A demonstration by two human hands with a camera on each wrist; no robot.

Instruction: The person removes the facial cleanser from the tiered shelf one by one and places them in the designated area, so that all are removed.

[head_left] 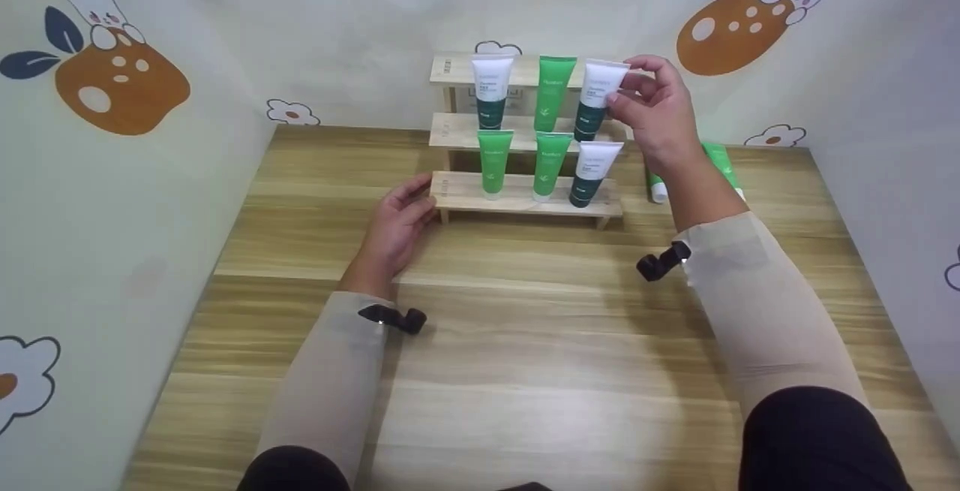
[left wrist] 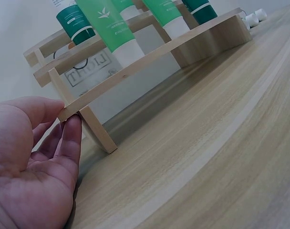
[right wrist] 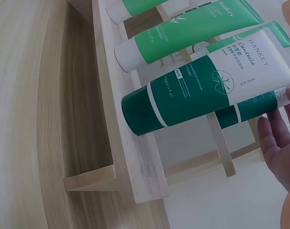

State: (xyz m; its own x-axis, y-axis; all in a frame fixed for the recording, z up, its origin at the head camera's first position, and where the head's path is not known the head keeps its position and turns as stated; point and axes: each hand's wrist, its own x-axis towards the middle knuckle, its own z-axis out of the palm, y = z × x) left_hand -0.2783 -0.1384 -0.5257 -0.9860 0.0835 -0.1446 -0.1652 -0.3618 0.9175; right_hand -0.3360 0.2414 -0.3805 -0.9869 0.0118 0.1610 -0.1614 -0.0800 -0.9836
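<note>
A three-tier wooden display rack (head_left: 517, 191) stands against the back wall. My left hand (head_left: 397, 224) pinches the left end of its lowest plank, thumb and fingers at the edge in the left wrist view. My right hand (head_left: 664, 115) grips a white and dark green squeeze tube (head_left: 602, 82) at the right end of the middle tier. Left of it stand a green tube (head_left: 555, 93) and another white and dark green tube (head_left: 491, 85). The lowest tier carries two green tubes, left (head_left: 495, 161) and middle (head_left: 552, 164), and a white and dark green tube (head_left: 596, 164) at the right.
Green tubes (head_left: 720, 161) with white caps lie on the wooden table (head_left: 510, 371) right of the rack, partly behind my right wrist. The rack's top plank (head_left: 525, 67) is at the back. Walls with rabbit and orange prints (head_left: 120, 82) enclose the table's back and sides.
</note>
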